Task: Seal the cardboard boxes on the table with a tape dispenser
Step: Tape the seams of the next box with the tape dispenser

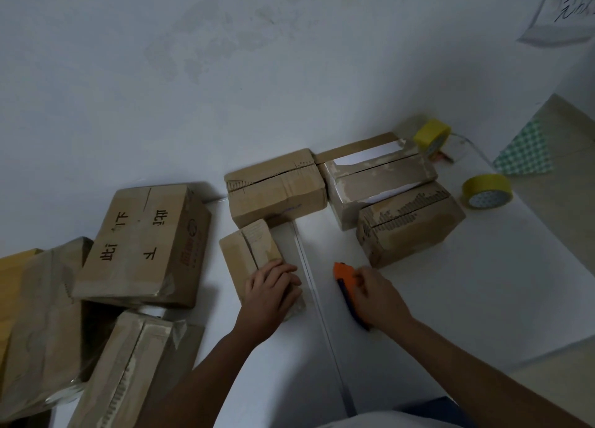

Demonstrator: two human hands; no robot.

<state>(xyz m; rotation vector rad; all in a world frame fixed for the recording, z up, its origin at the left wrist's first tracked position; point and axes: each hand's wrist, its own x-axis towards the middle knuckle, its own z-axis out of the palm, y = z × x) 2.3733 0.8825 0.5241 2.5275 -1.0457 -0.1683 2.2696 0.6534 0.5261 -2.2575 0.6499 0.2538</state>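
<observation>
Cardboard boxes are lying across the white surface [483, 282], and you are working among them. Far left of your left grip, a large box with black writing [141, 247] is resting on other worn boxes. Your left hand [272, 290] is pressing down on the small box [251, 257], fingers curled over its near end, so that grip is closed on the box. Just beyond it, a medium box [277, 191] is sitting with its top seam split. Your right hand [378, 299] is closing around the orange and blue tape dispenser [346, 282], holding it low against the surface, just right of the small box. Beyond that grip, a box with torn edges [409, 224] is touching a pale box [380, 183]. Further right, two yellow tape rolls [487, 191] are lying near the surface's edge.
</observation>
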